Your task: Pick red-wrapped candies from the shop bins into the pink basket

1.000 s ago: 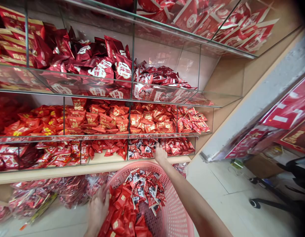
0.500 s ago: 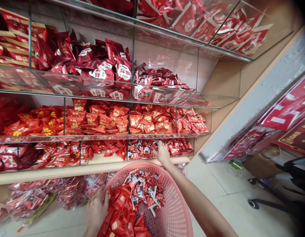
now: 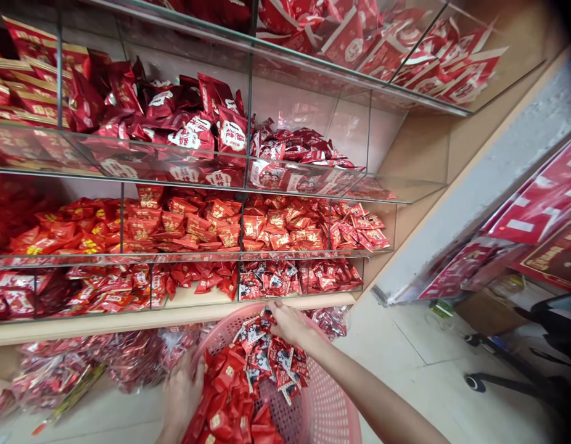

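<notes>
Our half-curled right hand (image 3: 289, 325) pinches a light, slick-looking packet (image 3: 266, 314), best taken by its edge; our left hand (image 3: 180, 391) loosely grips the basket (image 3: 332, 404).

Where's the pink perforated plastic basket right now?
Head view: the pink perforated plastic basket is at bottom centre, in front of the pale shelf edge, left hand at its left rim, right hand over its far side.

Glass shelves (image 3: 184, 254) bearing red packets (image 3: 188, 225).
</notes>
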{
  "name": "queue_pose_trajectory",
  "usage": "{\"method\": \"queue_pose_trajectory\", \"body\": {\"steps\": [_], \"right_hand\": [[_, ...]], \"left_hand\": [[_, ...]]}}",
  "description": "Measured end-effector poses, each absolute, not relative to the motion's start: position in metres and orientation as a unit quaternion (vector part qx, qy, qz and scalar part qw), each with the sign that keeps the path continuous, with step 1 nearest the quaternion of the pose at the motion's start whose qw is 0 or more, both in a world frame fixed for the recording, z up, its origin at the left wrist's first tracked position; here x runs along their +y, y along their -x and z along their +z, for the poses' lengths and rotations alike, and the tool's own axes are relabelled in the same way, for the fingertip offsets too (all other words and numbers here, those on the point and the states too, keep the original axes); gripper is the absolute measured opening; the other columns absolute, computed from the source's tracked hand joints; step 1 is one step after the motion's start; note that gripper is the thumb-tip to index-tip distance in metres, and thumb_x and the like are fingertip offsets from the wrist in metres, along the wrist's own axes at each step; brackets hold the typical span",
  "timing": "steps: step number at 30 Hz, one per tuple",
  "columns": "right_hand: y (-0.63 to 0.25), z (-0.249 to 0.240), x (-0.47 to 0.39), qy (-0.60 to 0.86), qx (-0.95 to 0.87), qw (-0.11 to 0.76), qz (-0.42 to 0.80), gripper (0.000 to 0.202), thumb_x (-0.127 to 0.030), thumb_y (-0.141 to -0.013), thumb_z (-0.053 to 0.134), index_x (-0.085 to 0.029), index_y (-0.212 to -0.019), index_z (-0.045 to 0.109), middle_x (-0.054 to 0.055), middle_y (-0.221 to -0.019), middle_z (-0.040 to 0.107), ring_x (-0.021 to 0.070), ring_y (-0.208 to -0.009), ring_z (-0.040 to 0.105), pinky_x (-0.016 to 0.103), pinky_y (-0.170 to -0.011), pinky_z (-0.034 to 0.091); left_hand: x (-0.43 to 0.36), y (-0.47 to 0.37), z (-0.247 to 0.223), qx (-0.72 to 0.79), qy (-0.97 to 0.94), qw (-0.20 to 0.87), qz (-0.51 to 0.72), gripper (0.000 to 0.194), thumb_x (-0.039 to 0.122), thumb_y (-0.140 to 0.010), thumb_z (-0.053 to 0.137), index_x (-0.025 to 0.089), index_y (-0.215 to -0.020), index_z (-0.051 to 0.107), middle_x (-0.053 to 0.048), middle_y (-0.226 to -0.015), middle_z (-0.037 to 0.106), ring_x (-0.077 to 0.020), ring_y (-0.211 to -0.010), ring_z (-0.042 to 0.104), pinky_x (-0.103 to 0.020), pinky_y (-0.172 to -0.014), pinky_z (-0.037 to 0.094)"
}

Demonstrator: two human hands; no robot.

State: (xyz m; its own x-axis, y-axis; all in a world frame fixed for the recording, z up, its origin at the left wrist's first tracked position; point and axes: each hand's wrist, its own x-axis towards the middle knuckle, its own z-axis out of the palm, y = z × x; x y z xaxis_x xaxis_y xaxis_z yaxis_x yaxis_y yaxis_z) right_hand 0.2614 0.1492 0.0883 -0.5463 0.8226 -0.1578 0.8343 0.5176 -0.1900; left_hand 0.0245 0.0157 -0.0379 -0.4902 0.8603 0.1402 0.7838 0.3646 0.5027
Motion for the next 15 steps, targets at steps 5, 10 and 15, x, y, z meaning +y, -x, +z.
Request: {"method": "queue_pose_trajectory", "body": {"steps": [5,10,15], "right_hand": [[-0.254,0.068,0.144,-0.453,0.886,0.076,-0.065,0.047,-0.009,-0.072,0.05,-0.019,-0.118,0.045,0.012,-0.114,0.056,0.0241,-0.09,0.062,0.032,-0.072,0.045],[-0.255,0.067,0.145,-0.462,0.883,0.051,-0.065,0.032,-0.018,-0.08,0.049,-0.02,-0.112,0.049,0.01,-0.113,0.056,0.0207,-0.088,0.062,0.029,-0.073,0.044],[-0.257,0.085,0.163,-0.471,0.875,-0.069,-0.084,0.023,-0.03,-0.09,0.037,-0.019,-0.101,0.053,0.008,-0.101,0.06,0.0173,-0.08,0.061,0.029,-0.071,0.044]], "left_hand": [[0.015,-0.024,-0.037,0.827,-0.496,0.087,0.251,0.043,0.038,-0.086,0.034,0.018,-0.12,0.049,-0.01,-0.11,0.064,-0.0256,-0.101,0.059,-0.039,-0.086,0.045],[0.016,-0.023,-0.041,0.82,-0.506,0.075,0.257,0.045,0.039,-0.086,0.033,0.015,-0.121,0.048,-0.011,-0.114,0.062,-0.0258,-0.102,0.059,-0.038,-0.088,0.043],[0.016,-0.024,-0.041,0.821,-0.506,0.07,0.255,0.045,0.04,-0.086,0.033,0.015,-0.119,0.05,-0.011,-0.113,0.063,-0.0263,-0.102,0.059,-0.039,-0.088,0.043]]}}
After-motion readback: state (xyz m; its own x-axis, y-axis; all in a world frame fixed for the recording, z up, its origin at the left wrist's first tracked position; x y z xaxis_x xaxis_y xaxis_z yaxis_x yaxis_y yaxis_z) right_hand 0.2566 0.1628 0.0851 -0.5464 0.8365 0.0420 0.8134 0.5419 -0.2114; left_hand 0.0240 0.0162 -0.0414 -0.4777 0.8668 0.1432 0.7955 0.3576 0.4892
